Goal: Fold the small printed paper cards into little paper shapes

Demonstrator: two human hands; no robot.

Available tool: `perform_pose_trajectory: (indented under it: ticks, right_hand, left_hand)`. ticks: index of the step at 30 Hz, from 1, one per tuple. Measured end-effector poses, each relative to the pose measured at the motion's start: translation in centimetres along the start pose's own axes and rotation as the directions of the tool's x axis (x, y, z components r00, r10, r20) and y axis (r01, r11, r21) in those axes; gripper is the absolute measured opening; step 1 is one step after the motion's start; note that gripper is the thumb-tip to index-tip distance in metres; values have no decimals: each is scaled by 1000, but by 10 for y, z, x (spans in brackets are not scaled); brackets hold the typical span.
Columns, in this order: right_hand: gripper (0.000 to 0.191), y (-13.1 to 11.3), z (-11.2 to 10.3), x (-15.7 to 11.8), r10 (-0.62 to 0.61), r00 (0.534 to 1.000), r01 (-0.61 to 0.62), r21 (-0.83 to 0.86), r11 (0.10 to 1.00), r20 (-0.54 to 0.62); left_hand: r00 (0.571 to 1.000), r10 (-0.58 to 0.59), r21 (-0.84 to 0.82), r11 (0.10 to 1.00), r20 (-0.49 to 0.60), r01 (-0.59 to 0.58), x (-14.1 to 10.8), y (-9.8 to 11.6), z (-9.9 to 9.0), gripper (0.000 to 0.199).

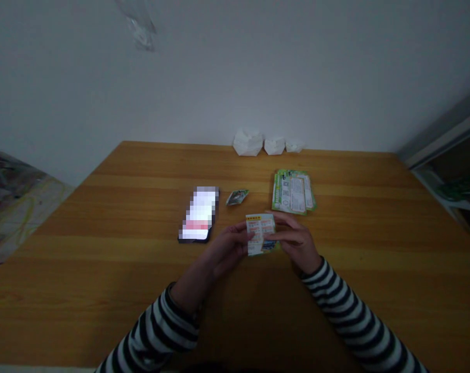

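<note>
Seemingly partway: left hand [231, 243] and right hand [299, 242] both pinch one printed leaflet [260, 226], dial centre, not yet set down. Flat leaflet stack [290, 194] at one o'clock, no hand on it; small folded-looking piece [237, 197] apart at eleven.

Phone [200, 213] lying on wood table [103, 228], left of center, screen lit, content pixelated. Three white paper-like pieces [248, 143] in a row at far edge, biggest on left. Pale wall [297, 67] behind, clear plastic scrap [140, 31] on it, far left. Floor [37, 199] with yellow marks, left. Dark green stuff [466, 187] right, too dim to ID.
</note>
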State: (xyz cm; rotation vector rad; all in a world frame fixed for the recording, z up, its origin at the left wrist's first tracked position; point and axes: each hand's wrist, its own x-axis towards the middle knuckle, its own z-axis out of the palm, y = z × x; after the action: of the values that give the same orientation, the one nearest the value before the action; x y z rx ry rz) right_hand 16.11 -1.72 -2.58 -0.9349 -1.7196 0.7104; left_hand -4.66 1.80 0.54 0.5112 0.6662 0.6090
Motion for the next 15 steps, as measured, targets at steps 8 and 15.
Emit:
perform_pose_trajectory:
  ticks: [8, 15]
  right_hand:
    - [14, 2, 15, -1, 331, 919, -291, 198, 936, -215]
    - [23, -10, 24, -3, 568, 774, -475, 336, 814, -282]
  left_hand:
    - [999, 40, 71, 997, -30, -38, -2, -1, 3, 42]
    - [944, 328, 137, 937, -40, -320, 8, -20, 9, 57]
